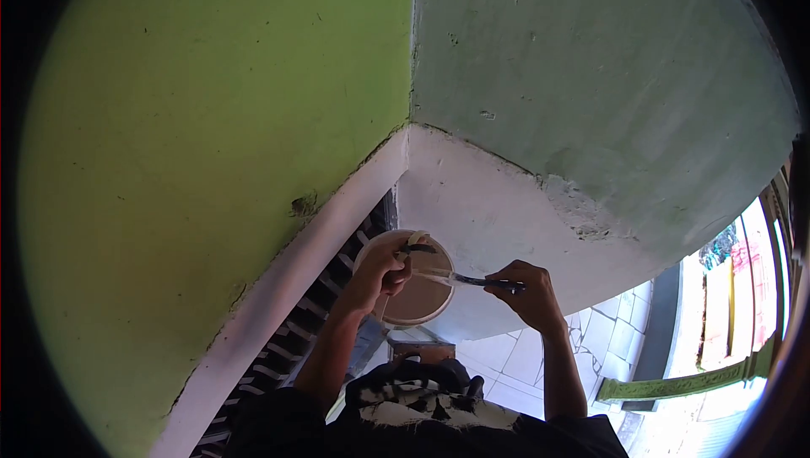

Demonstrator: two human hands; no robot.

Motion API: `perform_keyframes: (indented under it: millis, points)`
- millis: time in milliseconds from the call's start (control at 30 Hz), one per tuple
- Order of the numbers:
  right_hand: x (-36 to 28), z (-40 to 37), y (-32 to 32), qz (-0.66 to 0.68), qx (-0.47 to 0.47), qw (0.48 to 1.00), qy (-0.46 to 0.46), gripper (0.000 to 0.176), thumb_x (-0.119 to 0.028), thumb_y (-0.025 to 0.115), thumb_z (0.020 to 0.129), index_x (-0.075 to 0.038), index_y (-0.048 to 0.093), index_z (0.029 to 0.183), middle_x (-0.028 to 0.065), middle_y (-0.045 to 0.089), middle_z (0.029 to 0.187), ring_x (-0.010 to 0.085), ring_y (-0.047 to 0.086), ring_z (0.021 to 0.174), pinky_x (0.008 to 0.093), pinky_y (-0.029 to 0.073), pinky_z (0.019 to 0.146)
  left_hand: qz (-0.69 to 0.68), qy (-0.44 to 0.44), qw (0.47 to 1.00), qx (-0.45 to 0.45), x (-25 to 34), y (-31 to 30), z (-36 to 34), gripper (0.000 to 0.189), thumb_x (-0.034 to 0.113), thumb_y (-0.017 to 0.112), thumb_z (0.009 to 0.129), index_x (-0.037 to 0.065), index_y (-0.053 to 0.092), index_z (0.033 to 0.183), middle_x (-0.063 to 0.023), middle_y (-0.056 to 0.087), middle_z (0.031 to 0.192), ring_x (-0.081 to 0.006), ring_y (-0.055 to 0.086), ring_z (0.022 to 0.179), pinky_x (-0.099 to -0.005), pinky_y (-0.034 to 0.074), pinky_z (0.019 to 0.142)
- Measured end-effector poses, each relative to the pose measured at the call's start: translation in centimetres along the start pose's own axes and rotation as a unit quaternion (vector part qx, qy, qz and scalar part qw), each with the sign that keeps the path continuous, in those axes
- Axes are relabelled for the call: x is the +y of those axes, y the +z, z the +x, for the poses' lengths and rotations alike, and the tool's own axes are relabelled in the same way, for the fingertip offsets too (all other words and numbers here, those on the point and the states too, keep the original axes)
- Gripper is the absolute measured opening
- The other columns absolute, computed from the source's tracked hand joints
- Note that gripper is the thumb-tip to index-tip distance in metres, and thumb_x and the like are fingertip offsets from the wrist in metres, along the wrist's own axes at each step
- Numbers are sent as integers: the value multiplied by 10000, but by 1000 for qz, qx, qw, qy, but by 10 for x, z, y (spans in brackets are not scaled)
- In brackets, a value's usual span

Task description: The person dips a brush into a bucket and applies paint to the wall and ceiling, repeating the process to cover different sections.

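Note:
My left hand point(386, 276) is over the left side of a round pale bucket point(422, 310), fingers closed around a pale, flat piece with a dark end point(418, 248). What that piece is, I cannot tell. My right hand point(529, 291) reaches in from the right, fingers closed on the dark handle of a slim tool point(472, 280). The tool lies nearly level, and its pale flat end crosses above the bucket towards my left fingers. Beige shows inside the bucket.
A green wall point(219, 121) meets a grey-green wall point(591, 61) at a corner. The whitish lower wall point(489, 213) has a rough, broken patch point(582, 207) along its upper edge. A dark slatted strip point(312, 315) runs below the left ledge. White floor tiles point(523, 357) lie below, a green rail point(675, 380) at right.

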State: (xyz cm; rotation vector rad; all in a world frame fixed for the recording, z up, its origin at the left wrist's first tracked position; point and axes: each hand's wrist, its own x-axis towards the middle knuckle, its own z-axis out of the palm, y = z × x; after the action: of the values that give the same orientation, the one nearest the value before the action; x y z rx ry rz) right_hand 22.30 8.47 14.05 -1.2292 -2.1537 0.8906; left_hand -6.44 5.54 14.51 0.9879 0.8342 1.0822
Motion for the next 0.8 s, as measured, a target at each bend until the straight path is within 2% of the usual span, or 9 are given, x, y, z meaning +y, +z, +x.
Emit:
perform_keyframes:
  millis: [67, 167, 267, 333, 400, 467, 600, 667, 800]
  points:
    - [1, -1, 1, 19, 33, 999, 14, 254, -83, 780, 782, -32, 711, 1021, 110, 717, 888, 173, 685, 753, 266, 544, 661, -9, 4, 1000, 8, -2, 1, 0, 447, 205, 420, 803, -6, 510, 1187, 65, 323, 594, -34, 250, 446, -202, 221, 396]
    - [13, -1, 24, 232, 134, 962, 54, 284, -24, 793, 765, 57, 671, 1008, 111, 715, 815, 123, 651, 647, 256, 545, 573, -22, 13, 1000, 9, -5, 3, 0, 462, 217, 426, 796, -15, 506, 1187, 65, 328, 603, -35, 250, 444, -197, 220, 390]
    - [34, 1, 56, 372, 178, 910, 52, 210, 13, 724, 825, 75, 659, 1015, 151, 699, 933, 163, 664, 718, 270, 559, 598, -29, 16, 999, 5, -12, 2, 2, 477, 222, 433, 784, -22, 505, 1187, 65, 330, 605, -33, 249, 443, -191, 220, 388]
    - [39, 2, 66, 392, 163, 904, 53, 183, 33, 685, 851, 88, 649, 1021, 165, 672, 984, 189, 665, 780, 286, 568, 612, -40, 0, 999, -2, -17, -2, 4, 454, 219, 433, 783, -18, 509, 1163, 67, 326, 602, -32, 248, 444, -191, 218, 388]
    - [39, 2, 68, 405, 131, 902, 71, 184, 40, 669, 859, 90, 637, 1034, 168, 648, 1012, 207, 657, 843, 333, 605, 690, -39, 4, 999, -3, -17, 0, 6, 409, 217, 430, 785, 0, 517, 1121, 70, 316, 599, -31, 246, 444, -193, 213, 385]
    - [30, 0, 70, 454, 127, 880, 53, 164, 70, 647, 861, 86, 638, 1024, 172, 650, 1017, 218, 659, 895, 363, 610, 756, -42, 3, 999, 16, -17, 0, 4, 409, 215, 423, 795, 7, 523, 1132, 70, 310, 600, -32, 238, 443, -197, 209, 385]
    - [29, -2, 72, 464, 118, 878, -3, 153, 88, 629, 865, 82, 638, 1017, 177, 650, 1042, 239, 662, 944, 379, 601, 807, -39, 5, 999, 11, -17, -7, 6, 455, 214, 417, 809, 3, 521, 1199, 71, 308, 607, -34, 236, 453, -197, 210, 393]
    - [36, -4, 76, 349, 135, 926, -51, 149, 87, 623, 868, 80, 637, 1016, 183, 646, 1065, 261, 666, 958, 390, 594, 836, -39, 16, 999, 17, -14, -5, 5, 493, 221, 415, 818, -5, 509, 1246, 70, 309, 613, -36, 239, 466, -198, 214, 401]
    - [32, -8, 76, 350, 145, 925, -29, 130, 86, 613, 875, 76, 640, 1002, 186, 648, 1054, 273, 673, 945, 395, 590, 850, -35, 11, 999, 18, -9, -9, 5, 500, 232, 418, 821, -3, 510, 1252, 69, 309, 614, -36, 245, 474, -200, 217, 405]
